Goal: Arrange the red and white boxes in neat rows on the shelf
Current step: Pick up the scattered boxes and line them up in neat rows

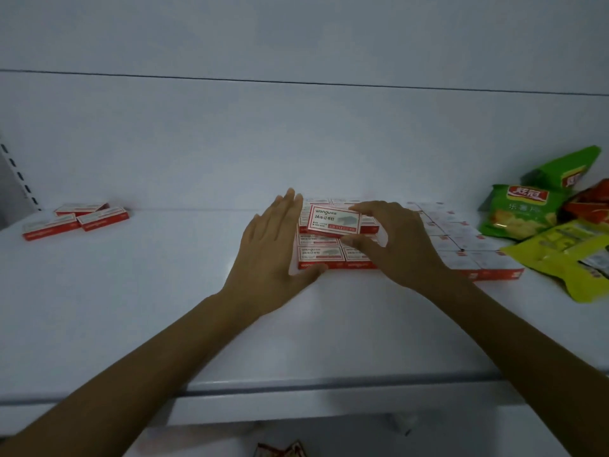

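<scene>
Red and white boxes lie flat in rows (324,255) at the middle of the white shelf (148,291). My right hand (395,242) pinches one such box (331,221) between thumb and fingers, holding it just above those rows. My left hand (273,245) is flat with fingers apart, pressed against the left side of the rows, thumb at their front edge. More boxes in rows (468,245) continue to the right, partly hidden by my right hand. Three loose boxes (75,219) lie at the far left of the shelf.
Green and yellow snack bags (527,212) with a red bag behind them are piled at the right end of the shelf. The shelf's back wall stands close behind the boxes. The shelf's front edge (296,387) runs below my forearms. A slotted upright (18,174) is at the left.
</scene>
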Demonstrator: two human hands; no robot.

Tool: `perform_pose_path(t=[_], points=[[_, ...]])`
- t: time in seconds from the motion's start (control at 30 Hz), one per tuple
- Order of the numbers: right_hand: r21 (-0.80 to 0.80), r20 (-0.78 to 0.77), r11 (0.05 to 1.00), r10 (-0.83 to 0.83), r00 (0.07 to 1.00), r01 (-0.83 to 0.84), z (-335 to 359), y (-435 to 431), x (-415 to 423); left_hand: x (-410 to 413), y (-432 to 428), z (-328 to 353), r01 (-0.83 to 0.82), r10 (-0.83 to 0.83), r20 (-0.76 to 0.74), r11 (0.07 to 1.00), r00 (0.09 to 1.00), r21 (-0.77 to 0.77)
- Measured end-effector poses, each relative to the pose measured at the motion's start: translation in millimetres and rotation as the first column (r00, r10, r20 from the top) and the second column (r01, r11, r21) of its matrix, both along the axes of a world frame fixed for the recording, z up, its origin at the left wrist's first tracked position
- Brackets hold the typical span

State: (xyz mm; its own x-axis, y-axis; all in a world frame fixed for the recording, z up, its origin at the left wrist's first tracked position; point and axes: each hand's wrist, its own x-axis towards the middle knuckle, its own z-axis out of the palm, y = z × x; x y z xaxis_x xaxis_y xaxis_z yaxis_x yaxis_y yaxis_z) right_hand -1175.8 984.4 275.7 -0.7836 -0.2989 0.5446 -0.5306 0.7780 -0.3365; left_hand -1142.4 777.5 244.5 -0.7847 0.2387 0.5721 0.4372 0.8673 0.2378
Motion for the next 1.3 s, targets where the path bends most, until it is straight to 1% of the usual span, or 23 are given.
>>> perform_pose_path(t=[0.03,0.1,0.17,0.23,0.3,0.33,0.4,0.43,0.5,0.57,0.63,0.7,0.8,0.9,1.03,1.1,1.2,1.3], points=[[-0.003,0.014,1.000,0.014,1.000,-0.014,-7,0,-1,2,-1,-4,-0.004,0.004,0.007,1.000,1.000,-0.011],[0.008,0.019,0.999,0.042,0.999,-0.043,-20,0,-3,3,-3,-9,-0.013,0.013,0.012,1.000,1.000,0.014],[0.092,0.003,0.994,0.058,0.998,-0.058,-29,-1,-6,3,-3,-9,-0.024,0.024,-0.003,0.999,1.000,0.023],[0.188,0.019,0.982,0.033,0.999,-0.036,-31,-5,-9,2,-1,-9,-0.022,0.022,0.012,1.000,1.000,-0.008],[0.201,0.026,0.979,0.010,1.000,-0.015,-30,-8,-9,2,-1,-10,-0.017,0.018,0.048,1.000,0.999,-0.012],[0.181,-0.010,0.983,0.023,1.000,-0.021,-29,-9,-7,2,0,-10,-0.016,0.016,0.064,1.000,0.998,0.000],[0.157,-0.146,0.986,0.079,0.986,-0.056,-27,-10,-2,3,1,-9,-0.009,0.007,0.075,1.000,0.997,0.022],[0.178,-0.196,0.981,0.110,0.974,-0.075,-27,-11,2,3,1,-9,-0.005,0.003,0.068,1.000,0.998,0.031],[0.274,-0.221,0.957,0.160,0.962,-0.097,-29,-15,8,4,1,-9,-0.007,0.005,0.061,0.999,0.998,0.040],[0.351,-0.191,0.932,0.164,0.968,-0.088,-31,-18,10,4,1,-10,-0.009,0.007,0.060,0.999,0.998,0.038],[0.371,-0.131,0.925,0.137,0.982,-0.080,-32,-19,9,5,2,-10,0.007,-0.010,0.052,0.998,0.999,0.063],[0.376,-0.085,0.924,0.109,0.990,-0.069,-33,-20,8,7,2,-9,0.016,-0.021,0.058,0.996,0.998,0.086],[0.386,-0.047,0.920,0.088,0.995,-0.063,-35,-23,6,7,2,-7,-0.002,-0.002,0.055,0.998,0.998,0.069],[0.384,-0.011,0.921,0.085,0.996,-0.074,-35,-23,6,8,3,-5,-0.006,-0.001,0.088,0.997,0.996,0.081],[0.338,0.060,0.934,0.104,0.993,-0.118,-35,-22,4,6,3,-6,-0.005,-0.007,0.115,0.995,0.993,0.097],[0.326,0.064,0.937,0.110,0.992,-0.125,-37,-22,4,6,3,-7,-0.006,-0.005,0.115,0.995,0.993,0.098],[0.365,0.051,0.922,0.116,0.992,-0.127,-36,-21,3,5,1,-8,-0.011,0.003,0.092,0.997,0.996,0.083],[0.367,0.065,0.920,0.125,0.990,-0.140,-37,-20,2,5,0,-8,-0.012,0.004,0.101,0.997,0.995,0.082]])
